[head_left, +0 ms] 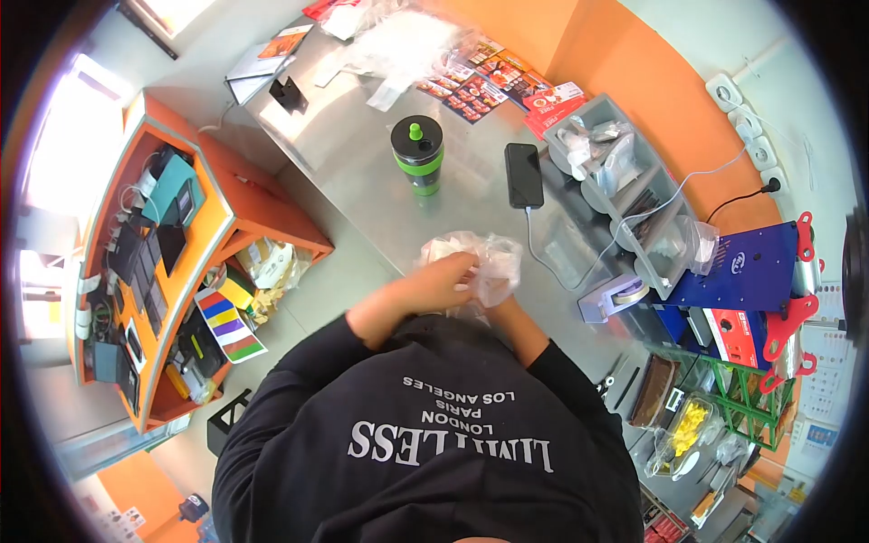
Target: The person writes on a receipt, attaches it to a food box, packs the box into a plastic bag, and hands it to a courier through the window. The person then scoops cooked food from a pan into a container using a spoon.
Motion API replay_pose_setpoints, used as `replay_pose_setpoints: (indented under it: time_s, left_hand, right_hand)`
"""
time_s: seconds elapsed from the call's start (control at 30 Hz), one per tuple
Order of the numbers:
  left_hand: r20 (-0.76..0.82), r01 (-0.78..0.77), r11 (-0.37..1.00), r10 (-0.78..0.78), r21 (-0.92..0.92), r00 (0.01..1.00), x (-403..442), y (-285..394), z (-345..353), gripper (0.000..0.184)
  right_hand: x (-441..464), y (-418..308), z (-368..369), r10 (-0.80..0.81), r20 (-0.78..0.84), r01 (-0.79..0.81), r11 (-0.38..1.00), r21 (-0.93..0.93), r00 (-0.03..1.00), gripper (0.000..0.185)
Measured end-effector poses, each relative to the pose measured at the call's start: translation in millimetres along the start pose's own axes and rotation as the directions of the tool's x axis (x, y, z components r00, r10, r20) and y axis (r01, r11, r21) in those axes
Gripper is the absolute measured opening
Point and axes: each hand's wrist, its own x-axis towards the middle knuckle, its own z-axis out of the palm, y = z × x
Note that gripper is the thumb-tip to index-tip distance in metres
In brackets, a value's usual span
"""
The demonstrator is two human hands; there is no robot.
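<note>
A crumpled translucent plastic bag (496, 262) is held in front of my chest, at the near edge of the metal table. My left hand (449, 277) pinches it from the left with curled fingers. On the right, my right hand (496, 306) grips the bag's lower side; the film and folds cover most of its fingers. Something whitish shows through the bag, but I cannot make out what it is. Beyond the bag, a black and green tumbler (419, 154) stands upright on the table. A black phone (524, 176) lies to its right with a white cable plugged in.
A grey divided organizer (625, 185) with packets stands at the right, beside a tape dispenser (615, 297). Leaflets (480, 86) and white plastic bags (398, 41) lie at the back. At the left stands an orange desk (204, 181). Scissors (608, 380) lie at the lower right.
</note>
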Motion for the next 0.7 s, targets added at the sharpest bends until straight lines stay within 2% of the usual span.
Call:
replay_pose_setpoints:
  time_s: [0.03,0.07,0.1,0.13,0.17,0.2,0.23,0.27,0.3,0.33,0.37,0.4,0.43,0.47,0.5,0.53,0.57,0.6,0.63,0.67,0.7]
  left_hand:
    - [0.141,-0.049,0.929,0.107,-0.366,0.984,-1.6,-7.4,-28.3,0.069]
    - [0.228,-0.032,0.729,0.254,-0.684,0.940,-0.9,-14.6,-48.4,0.071]
    - [0.227,-0.031,0.732,0.251,-0.681,0.941,1.7,-22.8,-56.4,0.071]
    - [0.064,-0.122,0.812,0.192,-0.571,0.979,3.3,-33.1,-60.4,0.079]
    - [-0.111,-0.186,0.879,0.153,-0.439,0.982,3.0,-41.7,-58.7,0.088]
    - [-0.115,-0.182,0.879,0.146,-0.440,0.983,4.2,-45.5,-50.0,0.088]
    - [0.016,-0.142,0.856,0.173,-0.497,0.985,10.5,-46.5,-38.7,0.099]
    - [0.147,-0.093,0.832,0.206,-0.547,0.967,16.7,-48.5,-28.0,0.111]
    - [0.145,-0.093,0.832,0.203,-0.547,0.968,22.8,-51.6,-18.3,0.111]
    - [0.164,-0.079,0.817,0.208,-0.572,0.964,29.7,-54.5,-9.1,0.117]
    - [0.184,-0.064,0.800,0.214,-0.596,0.959,34.2,-59.2,-1.7,0.123]
    - [0.188,-0.061,0.800,0.213,-0.597,0.959,37.6,-65.2,3.2,0.123]
    - [0.171,-0.052,0.744,0.220,-0.666,0.960,41.6,-71.7,7.4,0.124]
    - [0.153,-0.041,0.680,0.223,-0.732,0.963,43.4,-75.0,10.7,0.125]
    - [0.158,-0.036,0.678,0.222,-0.734,0.962,40.9,-67.8,5.4,0.125]
    - [0.223,-0.014,0.807,0.180,-0.590,0.958,38.9,-61.1,-2.4,0.121]
    - [0.278,0.003,0.906,0.126,-0.423,0.952,36.6,-53.6,-9.3,0.117]
    - [0.280,0.001,0.907,0.130,-0.422,0.951,37.0,-47.2,-9.4,0.117]
    - [0.323,-0.011,0.990,0.057,-0.143,0.945,39.3,-37.7,-5.4,0.111]
    - [0.340,-0.027,0.989,-0.025,0.146,0.940,41.4,-28.3,-0.6,0.105]
    - [0.341,-0.030,0.989,-0.022,0.145,0.940,42.2,-17.7,2.4,0.105]
  right_hand:
    - [3.1,0.5,-9.9,0.018,0.060,-0.019,1.000,0.022,0.998,0.056]
    - [7.5,-7.5,-18.8,0.076,0.121,-0.050,0.978,-0.204,0.990,0.053]
    - [12.3,-17.2,-27.6,0.134,0.182,-0.043,0.900,-0.435,0.974,0.049]
    - [17.2,-26.7,-36.6,0.191,0.241,0.002,0.780,-0.625,0.951,0.046]
    - [17.4,-30.1,-37.6,0.278,0.194,-0.154,0.859,-0.488,0.941,0.043]
    - [18.4,-31.9,-38.3,0.370,0.165,-0.301,0.893,-0.333,0.914,0.040]
    - [22.1,-33.0,-39.0,0.367,0.171,-0.296,0.895,-0.335,0.914,0.040]
    - [24.9,-33.9,-38.6,0.301,0.142,-0.264,0.936,-0.235,0.943,0.041]
    - [27.3,-35.2,-38.8,0.239,0.104,-0.225,0.965,-0.133,0.965,0.042]
    - [31.0,-36.2,-41.7,0.239,0.105,-0.225,0.965,-0.134,0.965,0.042]
    - [35.0,-37.9,-46.0,0.326,0.090,-0.323,0.945,-0.046,0.941,0.043]
    - [39.4,-45.2,-48.0,0.413,0.081,-0.417,0.908,0.046,0.907,0.043]
    - [42.3,-52.9,-50.9,0.418,0.078,-0.422,0.905,0.049,0.905,0.043]
    - [46.0,-71.9,-54.1,0.498,0.078,-0.503,0.857,0.109,0.864,0.038]
    - [49.8,-81.5,-56.1,0.571,0.083,-0.577,0.800,0.167,0.816,0.033]
    - [53.4,-74.4,-57.3,0.573,0.081,-0.578,0.799,0.168,0.816,0.033]
    - [58.1,-70.4,-57.0,0.474,0.150,-0.492,0.862,0.120,0.868,0.030]
    - [62.5,-67.3,-58.0,0.369,0.222,-0.394,0.916,0.079,0.902,0.027]
    - [67.4,-64.5,-60.3,0.368,0.217,-0.392,0.916,0.079,0.904,0.027]
    - [74.9,-81.4,-58.0,0.291,0.227,-0.227,0.936,-0.271,0.929,0.026]
    - [79.1,-96.0,-53.7,0.222,0.266,-0.029,0.815,-0.579,0.938,0.024]
